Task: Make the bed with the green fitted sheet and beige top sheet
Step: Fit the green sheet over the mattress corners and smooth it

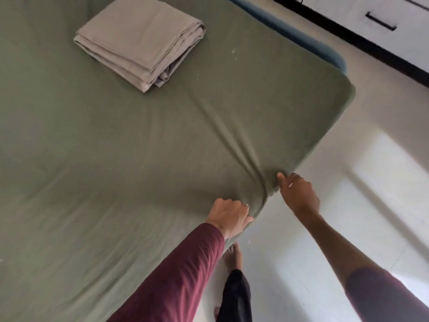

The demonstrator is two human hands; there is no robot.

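Observation:
The green fitted sheet (116, 147) covers the mattress and wraps its far right corner. Creases run from the middle toward the right edge, where both hands meet it. My left hand (228, 216) is curled over the bed's edge with its fingers gripping the green fabric. My right hand (298, 194) pinches a gathered fold of the same sheet just beyond, at the mattress side. The beige top sheet (139, 40) lies folded in a neat stack on the bed near the top, well away from both hands.
A white tiled floor (348, 205) runs along the right side of the bed. My bare foot (233, 256) stands close to the mattress. A blue bed base edge (301, 36) shows past the far corner. White drawers with a black handle (380, 20) stand at the upper right.

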